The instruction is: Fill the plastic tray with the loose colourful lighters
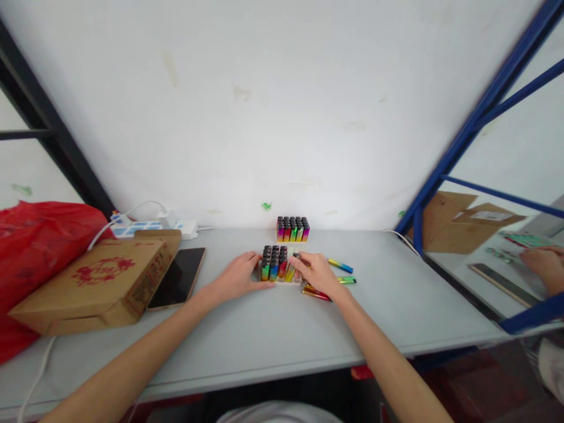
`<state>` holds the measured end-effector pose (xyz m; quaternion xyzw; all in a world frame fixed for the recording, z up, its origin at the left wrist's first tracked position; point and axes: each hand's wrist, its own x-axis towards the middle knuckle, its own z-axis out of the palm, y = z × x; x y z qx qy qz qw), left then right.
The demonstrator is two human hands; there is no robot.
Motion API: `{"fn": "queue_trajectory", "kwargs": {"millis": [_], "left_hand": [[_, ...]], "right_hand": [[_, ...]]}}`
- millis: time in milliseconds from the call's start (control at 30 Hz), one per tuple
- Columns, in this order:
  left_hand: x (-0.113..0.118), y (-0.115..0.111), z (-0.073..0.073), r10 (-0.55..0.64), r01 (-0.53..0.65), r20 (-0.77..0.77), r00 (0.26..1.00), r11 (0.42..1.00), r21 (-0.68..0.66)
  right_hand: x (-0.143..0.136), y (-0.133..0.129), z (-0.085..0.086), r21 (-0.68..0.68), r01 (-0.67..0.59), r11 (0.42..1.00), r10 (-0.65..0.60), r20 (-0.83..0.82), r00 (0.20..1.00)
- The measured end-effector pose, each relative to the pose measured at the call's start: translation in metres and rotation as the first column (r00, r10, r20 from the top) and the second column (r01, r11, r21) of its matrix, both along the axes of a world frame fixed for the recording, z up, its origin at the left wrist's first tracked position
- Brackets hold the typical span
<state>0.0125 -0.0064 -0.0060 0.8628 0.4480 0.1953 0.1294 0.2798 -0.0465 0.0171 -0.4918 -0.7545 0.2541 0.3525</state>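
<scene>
A clear plastic tray (288, 284) stands on the table in front of me, with rows of upright colourful lighters (274, 267) filling its left and middle part. My left hand (238, 275) grips the tray's left side, thumb along the front and fingers behind. At the tray's right part, my right hand (321, 274) is closed on a yellow lighter (289, 274), which tilts slightly beside the standing rows. Just right of that hand lie loose lighters: a red one (317, 293), a green one (348, 281) and a blue-yellow one (341, 265).
Behind the tray, a full block of lighters (293, 230) stands near the wall. On the left are a phone (178, 277), a cardboard box (94, 285), a red bag (48, 247) and a power strip (145, 228). A blue frame (467, 138) borders the right, with another person's hand (544, 267) beyond.
</scene>
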Motion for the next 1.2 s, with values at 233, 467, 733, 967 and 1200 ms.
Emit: {"fn": "queue_trajectory", "kwargs": {"millis": [233,467,733,967,1200], "left_hand": [[-0.002,0.001,-0.003,-0.017,0.016,0.044,0.999,1.000,0.005],[-0.001,0.000,-0.001,0.000,0.000,0.008,1.000,1.000,0.003],[-0.003,-0.001,0.004,0.002,-0.002,-0.003,1.000,1.000,-0.029],[-0.012,0.011,0.001,-0.009,0.011,0.025,1.000,0.998,-0.069],[-0.024,0.018,0.009,-0.004,0.010,0.063,0.998,0.995,-0.098]], "right_hand": [[-0.010,0.000,-0.009,0.144,-0.109,0.984,0.065,0.284,0.957],[-0.004,-0.001,-0.001,0.177,-0.095,0.980,0.021,0.380,0.925],[0.093,0.030,-0.005,0.221,0.184,0.958,-0.242,0.276,0.930],[0.105,0.024,-0.008,0.004,0.052,0.999,-0.051,0.254,0.966],[0.105,0.021,-0.020,-0.037,0.076,0.996,-0.062,0.287,0.956]]}}
